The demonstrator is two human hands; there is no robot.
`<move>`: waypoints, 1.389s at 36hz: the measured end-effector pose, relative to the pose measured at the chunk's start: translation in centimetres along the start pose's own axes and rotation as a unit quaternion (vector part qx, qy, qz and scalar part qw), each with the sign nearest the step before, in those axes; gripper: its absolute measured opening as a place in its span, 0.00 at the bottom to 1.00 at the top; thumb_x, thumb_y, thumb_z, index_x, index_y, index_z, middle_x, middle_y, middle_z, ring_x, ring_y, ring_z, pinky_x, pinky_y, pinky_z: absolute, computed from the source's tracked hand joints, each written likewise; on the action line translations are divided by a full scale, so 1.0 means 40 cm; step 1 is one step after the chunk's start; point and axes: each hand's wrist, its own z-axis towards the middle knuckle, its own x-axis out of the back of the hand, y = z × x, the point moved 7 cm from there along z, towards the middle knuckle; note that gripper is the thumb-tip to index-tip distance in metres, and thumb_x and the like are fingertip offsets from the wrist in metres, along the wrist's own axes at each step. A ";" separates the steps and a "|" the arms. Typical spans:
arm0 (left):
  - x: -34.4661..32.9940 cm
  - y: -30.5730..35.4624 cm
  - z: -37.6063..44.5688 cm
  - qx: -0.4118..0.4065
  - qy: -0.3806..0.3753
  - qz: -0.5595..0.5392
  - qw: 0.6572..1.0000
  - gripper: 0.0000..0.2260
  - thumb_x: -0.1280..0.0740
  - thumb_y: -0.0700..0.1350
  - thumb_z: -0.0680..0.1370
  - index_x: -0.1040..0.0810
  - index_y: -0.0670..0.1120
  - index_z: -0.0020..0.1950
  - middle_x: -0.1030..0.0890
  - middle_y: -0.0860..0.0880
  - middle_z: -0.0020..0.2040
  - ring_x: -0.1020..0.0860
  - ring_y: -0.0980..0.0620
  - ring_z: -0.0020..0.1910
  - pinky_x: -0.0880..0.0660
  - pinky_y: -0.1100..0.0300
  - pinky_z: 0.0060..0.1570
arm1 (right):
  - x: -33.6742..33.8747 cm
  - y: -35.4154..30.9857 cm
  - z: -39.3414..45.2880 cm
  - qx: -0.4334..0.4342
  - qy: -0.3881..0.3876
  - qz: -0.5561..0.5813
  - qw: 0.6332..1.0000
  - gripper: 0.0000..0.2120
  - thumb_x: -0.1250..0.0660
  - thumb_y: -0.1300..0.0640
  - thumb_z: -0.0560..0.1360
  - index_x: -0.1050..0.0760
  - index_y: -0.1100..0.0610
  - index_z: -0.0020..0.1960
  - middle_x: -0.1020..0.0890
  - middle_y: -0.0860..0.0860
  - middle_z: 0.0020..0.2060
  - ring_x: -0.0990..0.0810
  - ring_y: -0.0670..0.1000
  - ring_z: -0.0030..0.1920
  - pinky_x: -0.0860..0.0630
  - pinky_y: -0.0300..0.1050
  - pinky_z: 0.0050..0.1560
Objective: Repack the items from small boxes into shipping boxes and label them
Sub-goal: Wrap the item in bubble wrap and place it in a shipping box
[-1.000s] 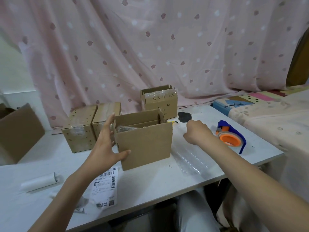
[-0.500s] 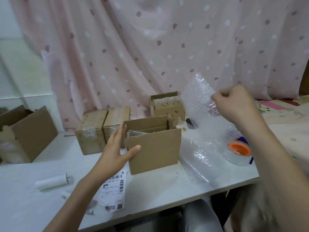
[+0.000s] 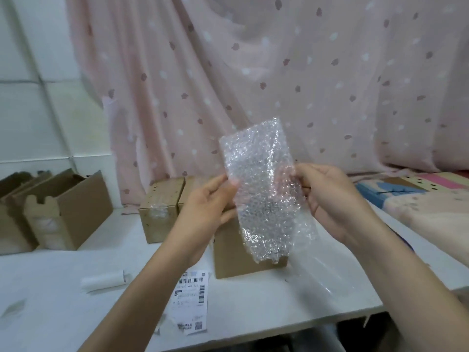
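Now that the left hand [image 3: 206, 207] has left the shipping box [image 3: 233, 252] on the bench [image 3: 253, 308], both it and the right hand [image 3: 327, 199] pinch the lifted bubble wrap [image 3: 264, 191] above it, probably padding.

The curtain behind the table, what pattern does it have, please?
Pale pink curtain with white and dark spots, head view.
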 end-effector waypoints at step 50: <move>0.139 -0.008 -0.027 0.066 0.074 -0.065 0.993 0.11 0.28 0.30 0.72 0.18 0.37 0.54 0.15 0.43 0.39 0.18 0.54 0.32 0.21 0.65 0.31 | -0.055 0.055 -0.009 -0.051 -0.120 -0.029 0.991 0.25 0.24 0.63 0.64 0.18 0.58 0.61 0.14 0.61 0.46 0.18 0.50 0.37 0.19 0.40 0.37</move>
